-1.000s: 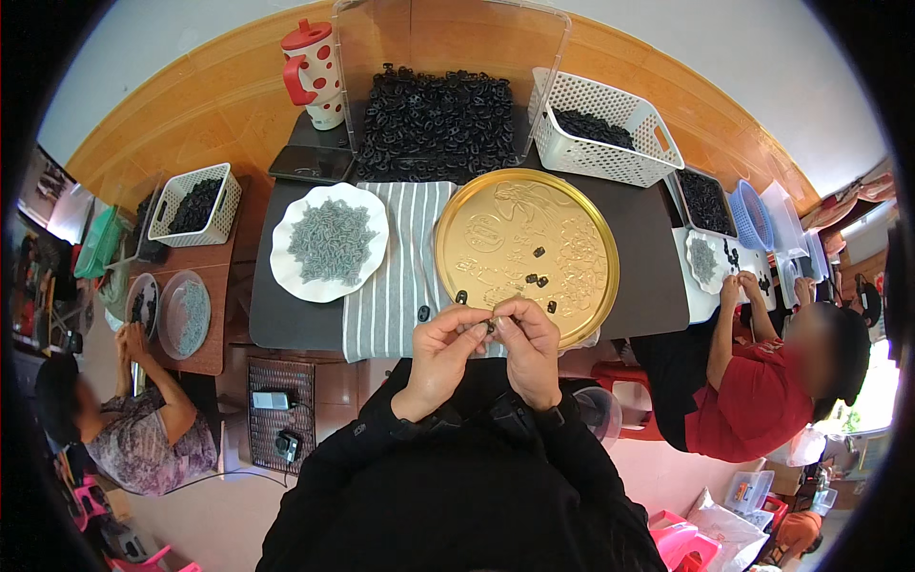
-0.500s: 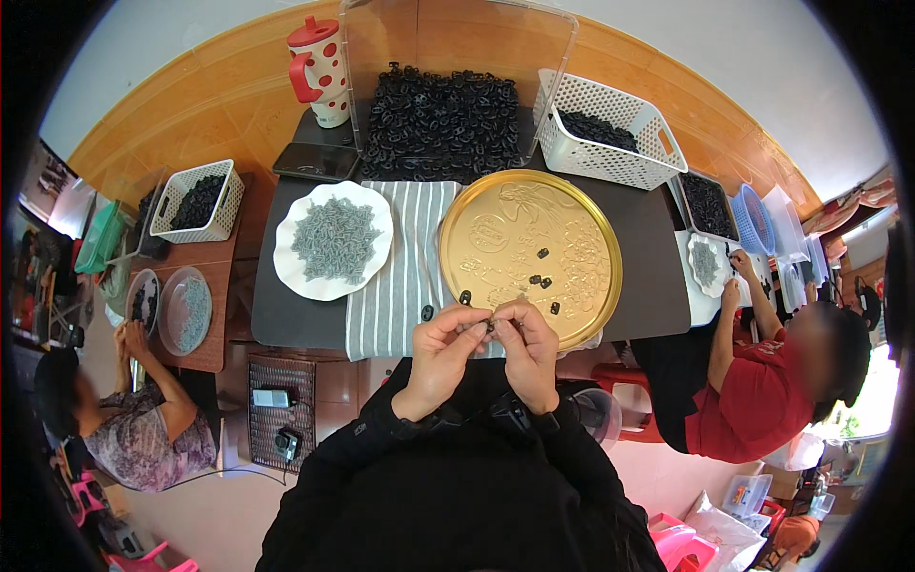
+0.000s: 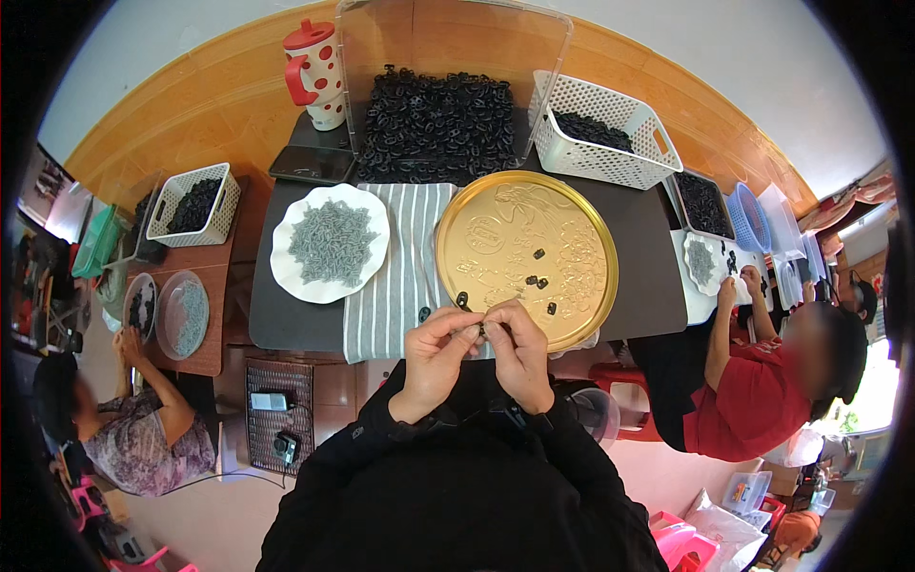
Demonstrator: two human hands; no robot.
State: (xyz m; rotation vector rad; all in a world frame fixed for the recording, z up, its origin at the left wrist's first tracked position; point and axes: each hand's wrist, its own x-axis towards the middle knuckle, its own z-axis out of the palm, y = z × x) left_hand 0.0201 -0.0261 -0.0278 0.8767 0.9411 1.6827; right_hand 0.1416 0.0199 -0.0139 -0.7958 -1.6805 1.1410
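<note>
Close to the table's front edge, my left hand (image 3: 437,364) and my right hand (image 3: 516,356) meet with fingertips pinched together. Both grip a small black plastic piece (image 3: 482,331), mostly covered by the fingers. Just beyond them lies a round gold tray (image 3: 496,262) with several black plastic pieces (image 3: 538,282) scattered on it. One more black piece (image 3: 425,314) rests on the grey-and-white striped cloth (image 3: 408,257), beside my left hand. To the left, a white wavy-rimmed plate (image 3: 283,272) carries a heap of small grey-green translucent parts (image 3: 334,240).
A clear bin (image 3: 457,38) full of black pieces stands at the back, between a spotted tumbler (image 3: 329,86) and a white perforated basket (image 3: 620,162). A dark phone (image 3: 312,164) lies at back left. People sit at tables on both sides; one wears a red shirt (image 3: 748,405).
My hands stay pinched together on the black piece, with a slight shift of the fingers. The whole view has moved a little. The hands of the person on the right have moved.
</note>
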